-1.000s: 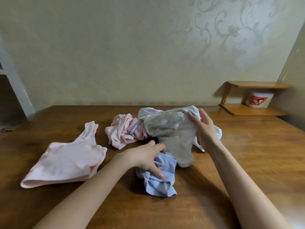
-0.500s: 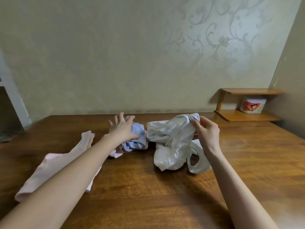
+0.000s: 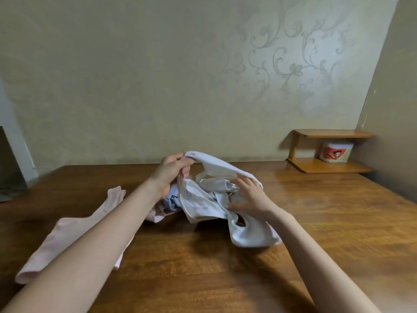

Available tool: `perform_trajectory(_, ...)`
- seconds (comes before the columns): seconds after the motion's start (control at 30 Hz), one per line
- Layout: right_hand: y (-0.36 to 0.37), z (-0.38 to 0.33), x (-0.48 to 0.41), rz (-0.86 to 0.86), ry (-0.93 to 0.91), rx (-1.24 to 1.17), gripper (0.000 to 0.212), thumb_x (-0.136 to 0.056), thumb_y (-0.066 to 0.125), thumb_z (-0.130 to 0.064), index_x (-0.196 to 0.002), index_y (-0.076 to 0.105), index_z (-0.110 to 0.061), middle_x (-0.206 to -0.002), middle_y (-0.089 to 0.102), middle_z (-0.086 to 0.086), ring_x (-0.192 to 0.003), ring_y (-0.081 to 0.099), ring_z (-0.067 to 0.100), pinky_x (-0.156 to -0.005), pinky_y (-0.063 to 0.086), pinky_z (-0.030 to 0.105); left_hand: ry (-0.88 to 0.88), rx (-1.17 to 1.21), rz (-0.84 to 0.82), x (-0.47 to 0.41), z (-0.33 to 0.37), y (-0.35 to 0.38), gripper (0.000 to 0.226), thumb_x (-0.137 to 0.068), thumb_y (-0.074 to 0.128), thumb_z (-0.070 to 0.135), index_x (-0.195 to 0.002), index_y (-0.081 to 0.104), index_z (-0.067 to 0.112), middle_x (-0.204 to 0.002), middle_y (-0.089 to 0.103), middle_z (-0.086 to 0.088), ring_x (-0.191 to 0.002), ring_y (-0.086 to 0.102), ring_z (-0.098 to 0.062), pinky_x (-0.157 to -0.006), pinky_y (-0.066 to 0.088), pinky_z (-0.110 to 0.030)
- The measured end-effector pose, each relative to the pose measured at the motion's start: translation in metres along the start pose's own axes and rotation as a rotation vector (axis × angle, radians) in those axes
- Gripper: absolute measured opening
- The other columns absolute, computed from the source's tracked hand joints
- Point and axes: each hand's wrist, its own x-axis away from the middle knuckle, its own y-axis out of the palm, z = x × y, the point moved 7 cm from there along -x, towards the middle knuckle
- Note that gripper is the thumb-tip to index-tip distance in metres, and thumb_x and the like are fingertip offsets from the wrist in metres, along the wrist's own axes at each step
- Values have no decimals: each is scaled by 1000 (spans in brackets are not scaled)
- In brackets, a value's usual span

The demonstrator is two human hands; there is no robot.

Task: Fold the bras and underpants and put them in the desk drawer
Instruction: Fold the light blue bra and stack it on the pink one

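Head view: the left hand (image 3: 172,170) is closed on the upper edge of a white undergarment (image 3: 203,205), which it pinches between thumb and fingers and holds lifted above the wooden desk (image 3: 225,272). From this hand a white band runs to the right, towards the right hand (image 3: 250,197). The right hand is open, its fingers almost straight and spread, and they lie on the crumpled middle of the same white cloth. The lower part of the undergarment hangs down and rests on the desk just in front of the right wrist. Behind the left wrist there is a light blue garment (image 3: 172,199), which touches the white one, and under it a crumpled pink piece (image 3: 158,214). A second pink garment (image 3: 74,231) lies flatter on the left side of the desk, partly hidden by the left forearm. At the far right corner a small wooden shelf (image 3: 327,167) stands on the desk against the wall, with a white jar (image 3: 336,151) inside.
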Motion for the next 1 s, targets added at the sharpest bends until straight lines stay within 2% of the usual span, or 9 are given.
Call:
perform_trajectory(0.17, -28, 2, 4, 354, 81, -39, 18, -78, 65, -21, -95, 69, -23, -94, 66, -3, -90, 61, 21, -68, 42, 29, -13, -131, 74, 5, -20, -14, 22, -95, 49, 12, -75, 58, 8, -44, 37, 7, -37, 29, -4, -38, 25, -14)
perform_trajectory(0.23, -53, 14, 11, 524, 130, -459, 2, -81, 66, -17, -80, 67, -16, -73, 62, -4, -70, 57, 14, -63, 42, 28, -22, -117, 136, 7, -20, -21, 27, -95, 51, 19, -70, 56, 10, -53, 45, 0, -38, 35, -4, -38, 27, -13)
perform_trajectory(0.33, -82, 32, 22, 713, 207, -1035, 19, -86, 64, -12, -68, 63, -16, -59, 59, -8, -58, 52, 6, -57, 43, 23, -5, -178, 103, 9, -20, -13, 31, -96, 50, 24, -69, 56, 11, -54, 53, 1, -43, 43, -5, -42, 31, -15)
perform_trajectory(0.5, -98, 44, 35, 731, 270, -1386, 21, -87, 64, -11, -67, 59, -17, -58, 60, -7, -58, 56, 9, -53, 45, 19, 23, -24, 243, 6, -10, -23, 31, -96, 50, 23, -69, 58, 8, -52, 60, 2, -45, 46, -10, -49, 37, -21)
perform_trajectory(0.6, -113, 51, 45, 739, 322, -1204, 25, -94, 52, -11, -69, 55, -15, -47, 57, -14, -62, 50, 9, -45, 38, 6, 48, 83, 208, 7, -10, -21, 26, -98, 45, 22, -99, 63, 2, -84, 70, -5, -55, 62, -5, -55, 50, -18)
perform_trajectory(0.7, -125, 39, 46, 742, 289, -1078, 25, -96, 50, -14, -71, 53, -16, -66, 53, -2, -64, 45, 12, -44, 38, 5, -18, 140, 58, 2, -12, -4, 38, -97, 47, 29, -126, 49, 4, -122, 61, -5, -96, 65, -14, -77, 55, -32)
perform_trajectory(0.8, -130, 20, 37, 737, 221, -1164, 21, -92, 57, -19, -73, 50, -15, -63, 45, -1, -54, 41, 9, -42, 36, 16, -160, -353, -52, -8, -14, 11, 75, -78, 60, 62, -129, 48, 9, -136, 51, -14, -119, 54, -30, -99, 43, -43)
perform_trajectory(0.9, -136, 1, 26, 711, 211, -1272, 15, -92, 52, -16, -77, 52, -16, -64, 47, 0, -51, 44, 10, -38, 34, 15, 78, -1198, 150, -2, 11, 9, 37, -94, 45, 44, -84, 58, 11, -102, 62, -17, -96, 56, -32, -76, 39, -34)
perform_trajectory(1.0, -142, -16, 19, 674, 140, -1250, 9, -94, 45, -12, -93, 54, -9, -70, 57, 2, -58, 55, 13, -44, 45, 19, 454, -890, 377, 29, 42, 12, 34, -96, 44, 37, -92, 58, 7, -94, 64, -7, -98, 58, -31, -81, 42, -36)
